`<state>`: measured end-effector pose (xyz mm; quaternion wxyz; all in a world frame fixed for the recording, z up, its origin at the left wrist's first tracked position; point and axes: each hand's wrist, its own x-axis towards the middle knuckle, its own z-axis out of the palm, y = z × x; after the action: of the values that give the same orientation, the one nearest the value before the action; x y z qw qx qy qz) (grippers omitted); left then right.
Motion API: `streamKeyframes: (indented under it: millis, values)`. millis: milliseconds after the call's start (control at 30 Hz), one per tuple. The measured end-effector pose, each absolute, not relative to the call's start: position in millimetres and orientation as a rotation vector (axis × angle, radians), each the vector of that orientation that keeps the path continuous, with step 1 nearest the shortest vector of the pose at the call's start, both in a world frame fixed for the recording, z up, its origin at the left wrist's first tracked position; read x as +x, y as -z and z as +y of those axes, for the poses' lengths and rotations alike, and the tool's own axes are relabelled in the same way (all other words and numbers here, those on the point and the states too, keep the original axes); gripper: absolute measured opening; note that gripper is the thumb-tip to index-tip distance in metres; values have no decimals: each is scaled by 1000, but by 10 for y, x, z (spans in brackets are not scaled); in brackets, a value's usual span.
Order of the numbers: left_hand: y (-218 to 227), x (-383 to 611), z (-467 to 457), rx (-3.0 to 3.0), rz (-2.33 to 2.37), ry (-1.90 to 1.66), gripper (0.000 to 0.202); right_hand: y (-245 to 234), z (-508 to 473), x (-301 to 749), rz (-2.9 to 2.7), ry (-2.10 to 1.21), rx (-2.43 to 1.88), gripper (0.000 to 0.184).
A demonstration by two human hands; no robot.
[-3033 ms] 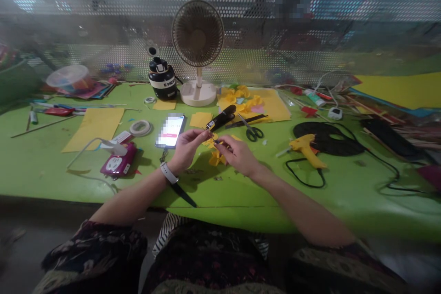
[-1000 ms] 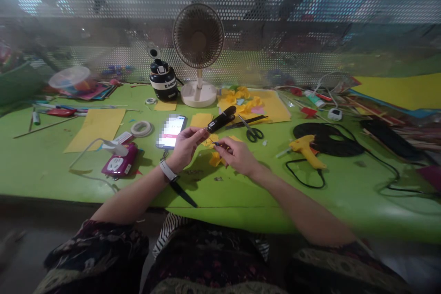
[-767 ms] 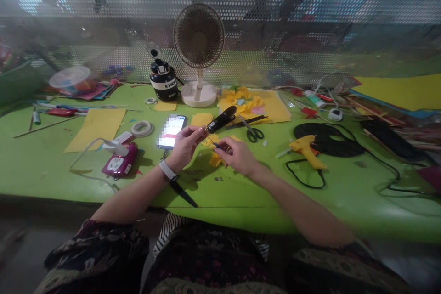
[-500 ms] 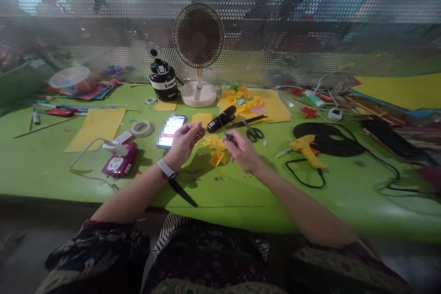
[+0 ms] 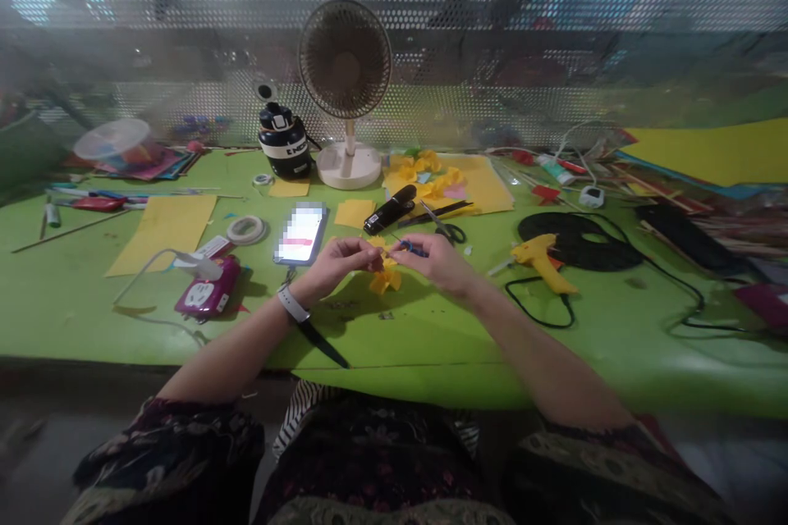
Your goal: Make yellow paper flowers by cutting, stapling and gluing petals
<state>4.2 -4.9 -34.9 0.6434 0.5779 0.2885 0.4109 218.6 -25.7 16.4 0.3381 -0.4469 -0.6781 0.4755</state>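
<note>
My right hand is closed around a slim blue item with a thin dark tip that points toward my other hand. The item's exact kind cannot be made out. Thumb and fingers of my left hand are pinched together close by, and whatever lies between them is too small to name. Yellow paper flowers lie on the green table just below and behind both hands, partly covered by them. Beyond the hands are a black stapler and dark-handled scissors. A phone with a lit screen rests left of them.
A fan and a black bottle stand at the back. To the right lie a yellow glue gun and a black flat disc. At left are a tape roll, a purple power socket and yellow paper.
My hands have come closer together over the yellow flowers. The blue item in my right hand shows more plainly and now points to the left. The camera view has shifted slightly.
</note>
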Motion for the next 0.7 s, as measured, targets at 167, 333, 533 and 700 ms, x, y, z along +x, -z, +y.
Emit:
streamKeyframes:
  millis: [167, 333, 533, 700]
  values:
    - [346, 25, -34, 1321, 650, -912, 23, -170, -269, 2169, -1750, -1399, -1146, 25]
    - [359, 51, -52, 1220, 703, -950, 37, -39, -282, 2070, -1522, -1618, -1091, 30]
    - [337, 131, -115, 1076, 743, -898, 43, 45, -276, 1996, -1220, -1597, -1086, 35]
    - [372, 153, -111, 987, 698, -878, 31, 106, -246, 1981, -1217, -1554, -1089, 38]
